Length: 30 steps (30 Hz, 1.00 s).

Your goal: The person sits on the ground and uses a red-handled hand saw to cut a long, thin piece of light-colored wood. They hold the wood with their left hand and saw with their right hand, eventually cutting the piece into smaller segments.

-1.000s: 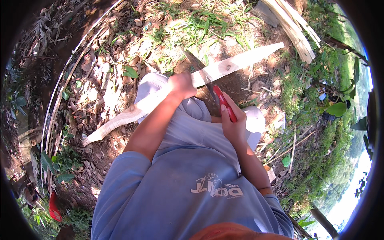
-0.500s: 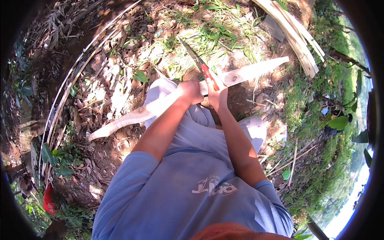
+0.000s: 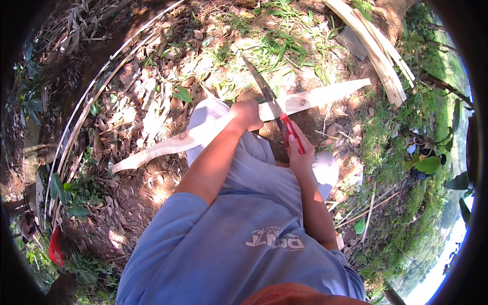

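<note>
Fingers of the right hand [image 3: 302,158] grip a red-handled metal saw [image 3: 268,95] mid-frame. I see the left hand [image 3: 246,115] clenched on a long, pale wooden board [image 3: 306,100].

Both forearms [image 3: 216,158] angle forward, left grip [image 3: 247,115] clenched, right grip [image 3: 301,146] curled.

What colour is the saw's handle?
The saw handle is red, seen best in the head view.

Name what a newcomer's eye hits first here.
First, the long pale board, slanting across the left knee under the left hand. Next, the red-handled saw in the right hand, its blade crossing the board. Then a red object, lower left, too small to identify.
</note>
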Tool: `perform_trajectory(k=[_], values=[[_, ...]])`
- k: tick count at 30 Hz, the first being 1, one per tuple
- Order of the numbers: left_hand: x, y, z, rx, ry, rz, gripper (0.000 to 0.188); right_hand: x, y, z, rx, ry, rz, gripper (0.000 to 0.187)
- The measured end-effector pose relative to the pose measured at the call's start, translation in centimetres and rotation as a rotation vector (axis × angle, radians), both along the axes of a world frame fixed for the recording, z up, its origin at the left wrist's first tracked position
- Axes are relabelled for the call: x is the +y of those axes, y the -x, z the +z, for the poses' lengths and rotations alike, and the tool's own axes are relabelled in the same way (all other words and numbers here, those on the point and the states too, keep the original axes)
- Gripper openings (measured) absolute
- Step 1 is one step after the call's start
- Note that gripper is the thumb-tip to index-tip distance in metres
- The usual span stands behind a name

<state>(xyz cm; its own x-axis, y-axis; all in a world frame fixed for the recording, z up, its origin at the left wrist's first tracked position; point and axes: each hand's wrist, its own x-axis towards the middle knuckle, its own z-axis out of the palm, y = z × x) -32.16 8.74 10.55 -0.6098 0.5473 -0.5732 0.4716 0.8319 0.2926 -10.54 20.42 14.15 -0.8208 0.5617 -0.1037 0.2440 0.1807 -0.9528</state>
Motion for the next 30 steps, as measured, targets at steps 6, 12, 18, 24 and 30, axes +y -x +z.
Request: perform_trajectory(k=[6,12,18,24,30], values=[[-0.2,-0.2,0.5,0.003,0.016,0.010,0.037,-0.9,-11.8,10.2,-0.353,-0.120,0.035,0.047],[-0.6,-0.8,-0.4,0.030,-0.111,0.011,0.033,-1.1,-15.1,16.4,-0.289,-0.198,0.071,0.045],[-0.5,-0.5,0.1,-0.015,-0.078,0.022,0.040,-0.2,-10.4,13.1,-0.348,-0.177,0.028,0.042],[-0.7,-0.6,-1.3,0.008,-0.081,0.032,0.044,-1.6,-3.5,6.2,-0.107,-0.179,0.075,0.043],[-1.0,-0.9,-2.0,0.063,-0.080,0.042,0.043,-0.8,8.0,-2.0,0.020,-0.185,0.075,0.039]])
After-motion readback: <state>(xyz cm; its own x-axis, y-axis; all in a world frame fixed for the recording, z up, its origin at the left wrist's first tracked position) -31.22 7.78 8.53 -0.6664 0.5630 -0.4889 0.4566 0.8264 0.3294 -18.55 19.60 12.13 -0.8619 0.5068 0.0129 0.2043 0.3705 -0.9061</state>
